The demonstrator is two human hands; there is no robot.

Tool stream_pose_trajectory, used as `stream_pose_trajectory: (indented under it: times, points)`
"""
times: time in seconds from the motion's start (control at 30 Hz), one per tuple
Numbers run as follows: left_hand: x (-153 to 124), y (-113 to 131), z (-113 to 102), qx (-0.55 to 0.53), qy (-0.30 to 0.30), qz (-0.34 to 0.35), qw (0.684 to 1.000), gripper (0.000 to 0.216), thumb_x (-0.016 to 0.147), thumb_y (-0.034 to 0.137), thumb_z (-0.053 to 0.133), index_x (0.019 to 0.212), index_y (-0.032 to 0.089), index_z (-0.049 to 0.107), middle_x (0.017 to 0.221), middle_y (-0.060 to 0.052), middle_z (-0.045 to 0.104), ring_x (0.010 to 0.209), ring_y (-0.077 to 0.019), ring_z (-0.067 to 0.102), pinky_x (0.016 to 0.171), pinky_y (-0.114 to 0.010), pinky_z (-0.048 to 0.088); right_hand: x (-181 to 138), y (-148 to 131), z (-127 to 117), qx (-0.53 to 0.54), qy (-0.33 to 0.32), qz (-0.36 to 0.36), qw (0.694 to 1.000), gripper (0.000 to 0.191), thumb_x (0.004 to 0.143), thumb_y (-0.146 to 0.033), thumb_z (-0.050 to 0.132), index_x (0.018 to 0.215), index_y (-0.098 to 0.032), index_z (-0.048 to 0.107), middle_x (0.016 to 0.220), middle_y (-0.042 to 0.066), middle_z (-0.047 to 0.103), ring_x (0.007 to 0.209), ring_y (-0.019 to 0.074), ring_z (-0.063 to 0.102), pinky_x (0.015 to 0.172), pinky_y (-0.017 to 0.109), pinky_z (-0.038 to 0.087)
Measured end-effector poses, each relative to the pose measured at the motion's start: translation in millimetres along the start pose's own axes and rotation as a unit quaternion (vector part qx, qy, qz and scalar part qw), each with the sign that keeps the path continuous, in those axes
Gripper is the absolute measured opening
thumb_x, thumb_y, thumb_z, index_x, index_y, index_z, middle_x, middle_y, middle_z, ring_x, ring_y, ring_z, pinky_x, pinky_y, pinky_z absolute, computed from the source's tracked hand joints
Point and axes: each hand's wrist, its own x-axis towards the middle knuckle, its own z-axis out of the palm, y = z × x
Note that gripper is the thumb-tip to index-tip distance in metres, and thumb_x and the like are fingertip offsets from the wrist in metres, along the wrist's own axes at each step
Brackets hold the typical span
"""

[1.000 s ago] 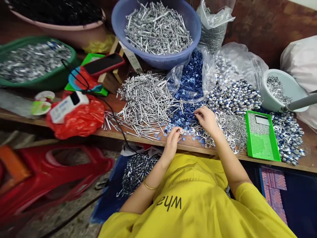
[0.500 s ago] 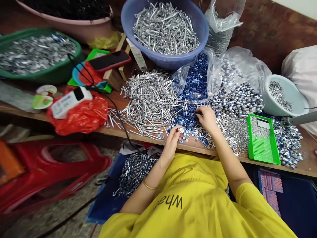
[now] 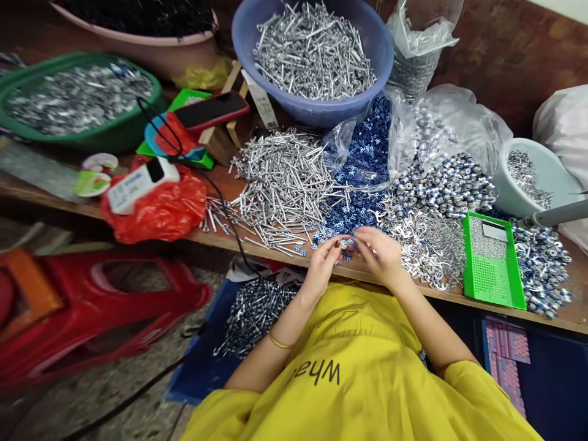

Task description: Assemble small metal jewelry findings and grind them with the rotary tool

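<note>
My left hand (image 3: 325, 260) pinches a small round metal roller (image 3: 344, 244) with a hole in its end, between thumb and finger. Close beside it, at the table's front edge, my right hand (image 3: 379, 252) is closed in a pinch. A small blue piece (image 3: 353, 234) shows at its fingertips; its exact shape is too small to make out. Behind both hands spreads a pile of blue three-armed pieces (image 3: 356, 209). Left of them lies a heap of silver eye-ended pins (image 3: 285, 184). Curved silver clips (image 3: 418, 239) lie right of my right hand.
Blue-and-silver rollers (image 3: 463, 184) are heaped farther right, near a green tray (image 3: 493, 278) and a pale bowl (image 3: 563, 171). A blue-purple basin (image 3: 315, 113) stands at the back. A black cable (image 3: 232, 229) hangs over the front edge; a red stool (image 3: 151, 306) stands left.
My right hand has come from the blue pile down and left to beside my left hand. The left hand keeps hold of the roller. The whole view has shifted slightly.
</note>
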Motion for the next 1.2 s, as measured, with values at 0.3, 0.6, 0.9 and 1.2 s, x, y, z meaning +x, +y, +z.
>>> stream_pose_trajectory:
  times: [0.3,0.6,0.9,1.2]
  points:
    - [-17,9,33,-0.114,-0.065,-0.085,0.988,0.037,0.078,0.042,0.077,0.105,0.017,0.075,0.084,-0.004,0.068,0.073,-0.0126,0.056,0.071,-0.024,0.045,-25,-26,-20,-0.070,0.057,-0.141,0.986,0.029,0.090,-0.013,0.063,0.119,-0.017,0.064,0.109,0.013,0.075,0.104,0.0193,0.072,0.087,0.031,0.065]
    - [-28,15,42,-0.074,-0.067,-0.072,0.992,0.038,0.084,0.046,0.071,0.109,0.017,0.074,0.087,-0.004,0.068,0.073,-0.0114,0.055,0.068,-0.023,0.044,-35,-31,-34,-0.056,0.065,-0.143,0.986,0.036,0.087,-0.009,0.065,0.122,-0.015,0.062,0.113,0.016,0.073,0.111,0.0239,0.069,0.087,0.036,0.065]
    - [-33,16,33,0.113,-0.101,-0.035,0.988,0.046,0.088,0.052,0.062,0.118,0.018,0.071,0.115,-0.011,0.072,0.113,-0.0274,0.062,0.103,-0.040,0.044,-43,-41,-49,0.070,0.014,0.026,0.997,0.023,0.089,-0.013,0.064,0.111,-0.021,0.066,0.106,0.011,0.073,0.102,0.0193,0.070,0.087,0.035,0.062]
    - [-43,12,24,0.084,-0.154,-0.109,0.978,0.037,0.089,0.046,0.062,0.112,0.019,0.071,0.098,-0.008,0.071,0.088,-0.0199,0.062,0.078,-0.029,0.046,-51,-3,-63,0.102,-0.122,0.180,0.971,0.013,0.092,-0.034,0.062,0.099,-0.024,0.068,0.102,0.006,0.070,0.096,0.0207,0.063,0.087,0.038,0.051]
